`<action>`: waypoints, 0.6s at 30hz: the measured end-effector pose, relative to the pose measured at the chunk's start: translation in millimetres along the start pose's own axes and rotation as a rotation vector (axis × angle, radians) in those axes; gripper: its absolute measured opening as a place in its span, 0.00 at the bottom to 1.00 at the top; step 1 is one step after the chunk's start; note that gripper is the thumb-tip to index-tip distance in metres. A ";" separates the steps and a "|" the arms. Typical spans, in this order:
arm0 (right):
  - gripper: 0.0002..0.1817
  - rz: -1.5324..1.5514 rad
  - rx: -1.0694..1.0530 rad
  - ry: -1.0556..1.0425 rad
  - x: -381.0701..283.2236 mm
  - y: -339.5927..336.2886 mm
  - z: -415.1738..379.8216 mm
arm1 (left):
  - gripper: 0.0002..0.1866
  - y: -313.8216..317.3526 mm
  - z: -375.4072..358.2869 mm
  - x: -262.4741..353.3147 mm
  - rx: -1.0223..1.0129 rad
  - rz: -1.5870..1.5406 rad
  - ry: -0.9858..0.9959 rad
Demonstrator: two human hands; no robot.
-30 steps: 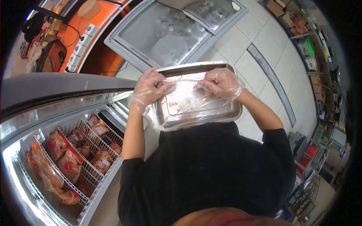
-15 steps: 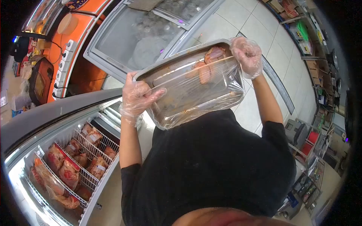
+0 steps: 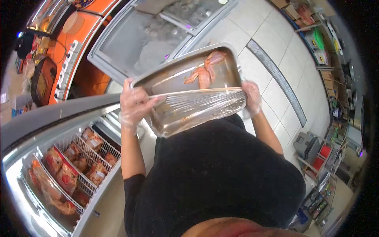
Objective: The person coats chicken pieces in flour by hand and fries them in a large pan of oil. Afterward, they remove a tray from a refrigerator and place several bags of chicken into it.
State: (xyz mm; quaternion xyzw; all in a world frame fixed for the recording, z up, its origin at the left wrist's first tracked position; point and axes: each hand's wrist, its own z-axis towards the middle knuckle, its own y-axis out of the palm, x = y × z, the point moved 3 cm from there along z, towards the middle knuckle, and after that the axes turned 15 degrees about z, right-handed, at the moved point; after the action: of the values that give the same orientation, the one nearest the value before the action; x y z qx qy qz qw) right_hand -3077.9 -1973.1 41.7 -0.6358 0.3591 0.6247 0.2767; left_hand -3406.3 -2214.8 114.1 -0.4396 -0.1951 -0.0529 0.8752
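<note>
A metal tray (image 3: 158, 77) is held tilted in front of my chest, with a few pieces of raw chicken (image 3: 204, 75) at its far end. Clear plastic film (image 3: 201, 104) stretches over the near half, its edge running taut between my hands; the far half is uncovered. My left hand (image 3: 136, 104), in a clear plastic glove, is closed at the tray's left side, gripping the rim and the film edge. At the right side my gloved right hand (image 3: 251, 98) is closed on the film edge beside the rim; its fingertips are partly hidden.
An open chest freezer (image 3: 85, 213) at lower left has wire baskets (image 3: 89, 160) with bagged meat (image 3: 65, 173). Ahead stands another freezer with glass lids (image 3: 146, 43). An orange counter (image 3: 85, 23) carries a power strip (image 3: 65, 71). Stocked shelves (image 3: 331, 79) line the right.
My right hand has come down from the tray's far right corner toward me, drawing the film edge back. More of the tray and chicken is uncovered. My left hand has shifted slightly left.
</note>
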 end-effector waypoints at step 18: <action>0.33 -0.498 0.001 0.441 -113.6 90.4 41.2 | 0.24 2.5 32.4 -11.3 -0.196 -0.108 0.274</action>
State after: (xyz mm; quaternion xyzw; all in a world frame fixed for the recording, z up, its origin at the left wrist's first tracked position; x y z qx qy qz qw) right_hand -3170.6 -1980.7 160.5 -0.8239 0.2443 0.3850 0.3366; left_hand -3425.5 -2188.5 125.3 -0.5002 -0.0914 -0.1779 0.8425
